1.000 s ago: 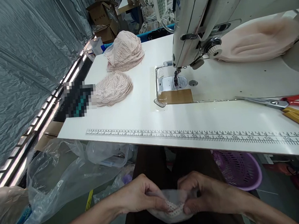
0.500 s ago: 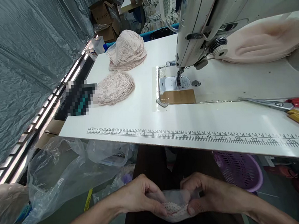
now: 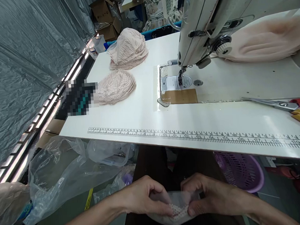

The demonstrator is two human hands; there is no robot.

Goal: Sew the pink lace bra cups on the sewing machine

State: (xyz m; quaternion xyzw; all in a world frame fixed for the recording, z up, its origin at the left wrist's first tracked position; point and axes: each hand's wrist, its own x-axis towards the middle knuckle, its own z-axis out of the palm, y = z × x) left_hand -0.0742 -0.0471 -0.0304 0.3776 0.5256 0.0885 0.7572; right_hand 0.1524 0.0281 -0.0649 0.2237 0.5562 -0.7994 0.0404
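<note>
sheer lacy piece (image 3: 180,213) is btm ctr of frame, over the lap (image 3: 149,171). L hand (image 3: 146,200) pinches one side, R hand (image 3: 207,196) has the other. white table (image 3: 129,117) mid-frame: lace stack (image 3: 128,49) upper left w/ another (image 3: 116,86) just below, sewing machine (image 3: 197,27) upper rt, scissors (image 3: 283,105) near rt edge.

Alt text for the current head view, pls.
A person's left hand and right hand hold a small sheer piece with patterned trim between them, below the edge of a white table. On the table are a sewing machine, two pale lace stacks to its left and scissors at right.
</note>
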